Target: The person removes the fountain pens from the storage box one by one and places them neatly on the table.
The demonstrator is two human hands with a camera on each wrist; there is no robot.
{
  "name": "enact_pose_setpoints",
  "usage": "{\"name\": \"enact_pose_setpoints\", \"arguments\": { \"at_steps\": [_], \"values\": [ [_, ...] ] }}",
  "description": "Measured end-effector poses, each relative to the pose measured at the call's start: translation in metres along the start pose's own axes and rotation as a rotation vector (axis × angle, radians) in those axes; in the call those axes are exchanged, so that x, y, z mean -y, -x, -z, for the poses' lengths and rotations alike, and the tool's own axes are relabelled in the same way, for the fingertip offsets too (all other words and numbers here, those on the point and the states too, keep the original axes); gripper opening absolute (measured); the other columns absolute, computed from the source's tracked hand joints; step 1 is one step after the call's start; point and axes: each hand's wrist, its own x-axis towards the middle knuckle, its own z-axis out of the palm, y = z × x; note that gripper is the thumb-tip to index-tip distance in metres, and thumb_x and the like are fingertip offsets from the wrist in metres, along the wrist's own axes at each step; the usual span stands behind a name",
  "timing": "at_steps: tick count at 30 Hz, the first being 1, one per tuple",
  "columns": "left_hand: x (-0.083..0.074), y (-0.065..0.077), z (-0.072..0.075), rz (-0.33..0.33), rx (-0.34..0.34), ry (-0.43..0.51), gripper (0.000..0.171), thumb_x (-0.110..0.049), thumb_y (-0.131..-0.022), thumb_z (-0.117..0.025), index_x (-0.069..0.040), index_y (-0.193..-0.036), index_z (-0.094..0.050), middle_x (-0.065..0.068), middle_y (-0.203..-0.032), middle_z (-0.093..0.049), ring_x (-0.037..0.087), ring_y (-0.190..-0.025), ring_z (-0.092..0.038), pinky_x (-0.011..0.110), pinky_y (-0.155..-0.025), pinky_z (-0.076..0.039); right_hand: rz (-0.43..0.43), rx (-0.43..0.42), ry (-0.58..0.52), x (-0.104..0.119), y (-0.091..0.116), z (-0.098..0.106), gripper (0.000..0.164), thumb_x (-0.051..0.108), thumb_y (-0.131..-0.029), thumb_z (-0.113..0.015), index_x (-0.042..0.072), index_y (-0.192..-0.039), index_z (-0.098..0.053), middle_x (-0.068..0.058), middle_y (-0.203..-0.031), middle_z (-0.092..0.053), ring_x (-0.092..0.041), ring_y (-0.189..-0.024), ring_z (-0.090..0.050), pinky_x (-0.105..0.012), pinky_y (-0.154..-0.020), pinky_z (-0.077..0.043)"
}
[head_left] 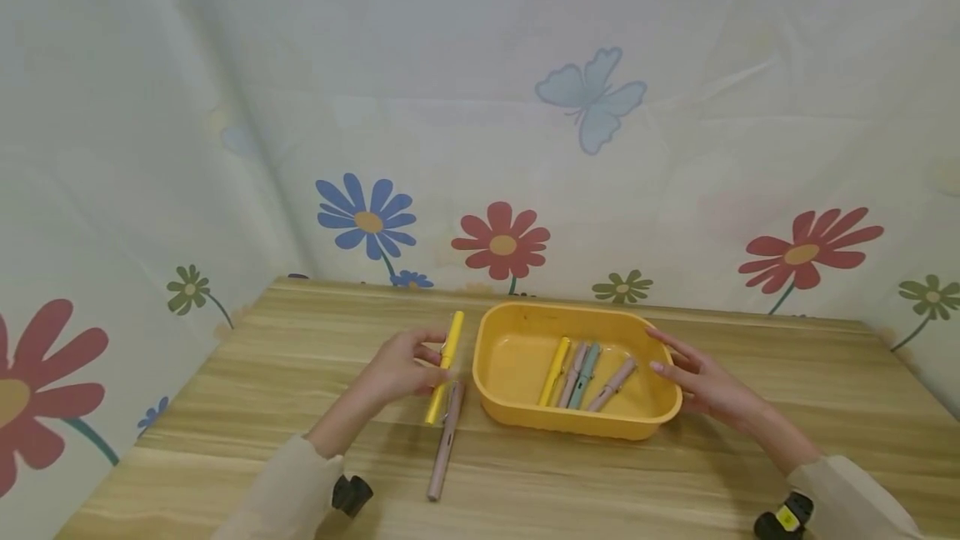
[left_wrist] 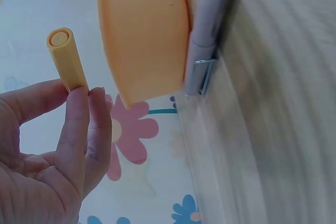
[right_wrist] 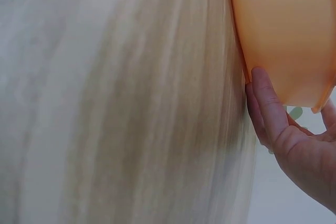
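My left hand (head_left: 401, 367) pinches a yellow pen (head_left: 453, 336) between thumb and fingers, just left of the bin. In the left wrist view the pen (left_wrist: 68, 61) is held up above the table, one round end facing the camera. Below it a mauve pen (head_left: 444, 461) with a metal clip lies on the table. My right hand (head_left: 708, 386) holds the right end of the yellow plastic bin (head_left: 517, 417), digits over the rim and others against the outer wall. Inside the bin lie a yellow pen (head_left: 555, 369), a green pen (head_left: 585, 377) and two mauve pens (head_left: 613, 383).
The wood-grain table (head_left: 570, 490) reaches back to a pale cloth backdrop (head_left: 420, 90) printed with flowers and a butterfly. Black wrist devices (head_left: 351, 494) sit at both sleeves. The bin stands near the middle of the table.
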Motion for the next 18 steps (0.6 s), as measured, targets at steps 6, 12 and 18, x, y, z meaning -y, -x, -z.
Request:
{"name": "enact_pose_setpoints", "arguments": {
  "at_steps": [6,12,18],
  "values": [
    [0.013,0.01,0.002,0.03,0.004,-0.013,0.05,0.004,-0.074,-0.067,0.006,-0.122,-0.05,0.014,-0.089,-0.059,0.017,-0.067,-0.06,0.032,-0.06,-0.055,-0.002,-0.002,0.001,0.001,-0.001,0.0,0.065,0.027,-0.094,-0.049,0.017,-0.147,-0.011,-0.03,-0.147,0.002,-0.049,-0.124,-0.03,-0.047,-0.083,-0.048],
    [0.021,0.017,-0.001,0.067,-0.007,-0.03,0.048,0.006,-0.073,-0.068,0.004,-0.118,-0.053,0.011,-0.085,-0.058,0.016,-0.063,-0.06,0.033,-0.058,-0.055,-0.008,-0.006,0.003,0.0,-0.001,-0.001,0.066,0.027,-0.094,-0.049,0.017,-0.147,-0.011,-0.03,-0.147,0.003,-0.05,-0.125,-0.027,-0.047,-0.084,-0.048],
    [0.024,0.023,-0.001,0.081,-0.013,-0.058,0.049,0.006,-0.07,-0.07,0.003,-0.117,-0.053,0.011,-0.084,-0.058,0.017,-0.064,-0.059,0.033,-0.056,-0.054,-0.013,-0.009,0.005,0.001,-0.001,-0.001,0.066,0.027,-0.094,-0.049,0.017,-0.147,-0.011,-0.03,-0.146,0.003,-0.049,-0.124,-0.03,-0.047,-0.083,-0.048]
  ]
}}
